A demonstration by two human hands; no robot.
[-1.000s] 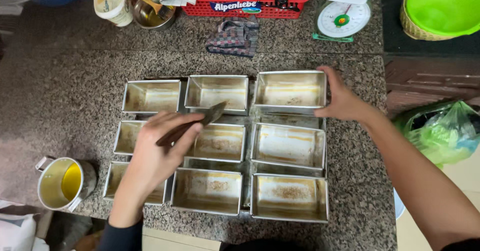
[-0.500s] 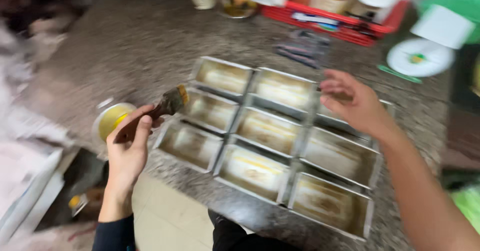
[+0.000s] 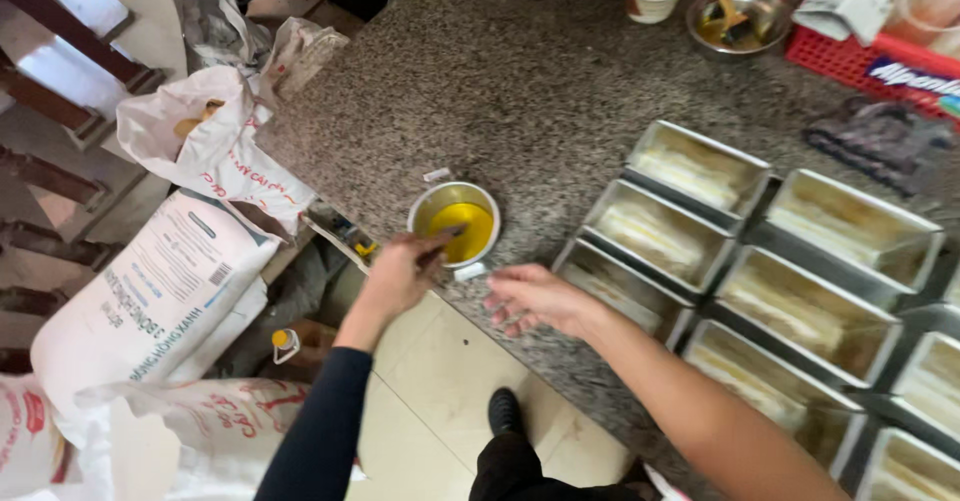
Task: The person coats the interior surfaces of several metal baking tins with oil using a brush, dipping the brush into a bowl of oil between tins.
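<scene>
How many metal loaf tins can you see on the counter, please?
8 in view, in rows on the granite counter: tins. The right-hand ones are cut by the frame edge; more may lie beyond it.

Left arm, in from 6 o'clock, wears a long dark navy sleeve [image 3: 318,431] ending at the wrist, the left hand [image 3: 398,274] bare. Right arm, from 4 o'clock, shows no sleeve, right hand [image 3: 535,298] bare. Dark trousers [image 3: 520,471] and 1 black shoe [image 3: 503,411] below.
</scene>
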